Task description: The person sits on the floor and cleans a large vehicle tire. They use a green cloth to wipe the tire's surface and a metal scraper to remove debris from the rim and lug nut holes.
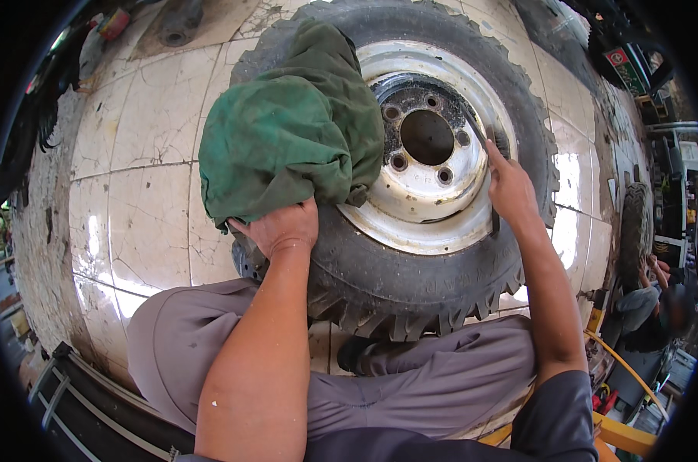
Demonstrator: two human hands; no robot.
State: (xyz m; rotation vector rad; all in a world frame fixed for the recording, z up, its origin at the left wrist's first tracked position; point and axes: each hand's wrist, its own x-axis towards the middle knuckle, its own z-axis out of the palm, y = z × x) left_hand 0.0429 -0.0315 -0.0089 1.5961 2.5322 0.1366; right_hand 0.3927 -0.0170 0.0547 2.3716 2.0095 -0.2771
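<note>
A large black tire [411,281] with a chunky tread lies flat in front of me. Its worn white steel wheel [391,227] has a round centre hole and a ring of bolt holes. Bunched green cloth [268,142] covers the tire's left side and overlaps the rim. My left hand [281,225] grips the cloth's near edge, most of its fingers hidden in the folds. At the rim's right side, my right hand [511,185] is closed around a dark metal bar [474,125], which looks like a tire lever. Its upper end reaches toward the wheel centre.
Cracked, glossy tiles [152,200] surround the tire. At the far right, another person [657,296] has hands on an upright tire [634,231]. A yellow hose [626,362] and a yellow frame [626,435] are at lower right. A metal rack [79,385] stands at lower left.
</note>
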